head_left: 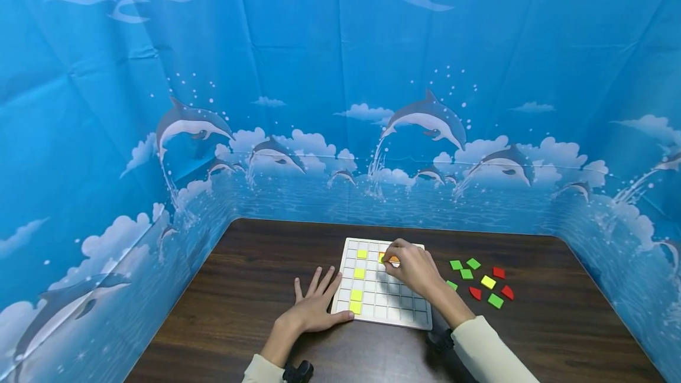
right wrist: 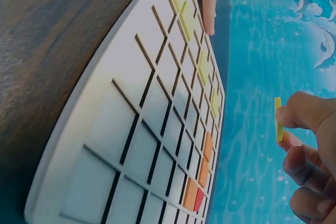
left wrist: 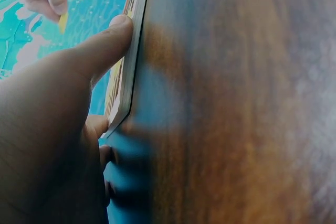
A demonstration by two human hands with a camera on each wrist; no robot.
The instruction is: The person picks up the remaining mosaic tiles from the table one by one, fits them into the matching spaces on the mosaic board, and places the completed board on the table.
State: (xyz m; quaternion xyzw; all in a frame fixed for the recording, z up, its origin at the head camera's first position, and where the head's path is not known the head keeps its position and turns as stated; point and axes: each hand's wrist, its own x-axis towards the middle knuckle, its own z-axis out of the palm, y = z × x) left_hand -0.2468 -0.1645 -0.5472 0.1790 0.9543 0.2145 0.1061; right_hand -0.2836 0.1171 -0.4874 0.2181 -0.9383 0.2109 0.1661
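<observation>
A white grid board [head_left: 391, 312] lies on the brown table, with several yellow tiles [head_left: 359, 273] in cells along its left side. My right hand [head_left: 412, 266] is over the far part of the board, thumb and finger pinching a thin yellow tile [right wrist: 279, 121], seen edge-on in the right wrist view. Orange tiles [right wrist: 203, 172] and a red tile [right wrist: 199, 201] sit in cells there, partly hidden by this hand in the head view. At the board's left edge, my left hand [head_left: 313, 311] rests with fingers spread, its thumb against the near left corner.
Right of the board lie loose tiles: several green ones [head_left: 495, 301], a yellow one [head_left: 488, 282] and red ones [head_left: 498, 272], some with a rounded side. A blue dolphin-print curtain [head_left: 330, 194] closes off the table's back and sides.
</observation>
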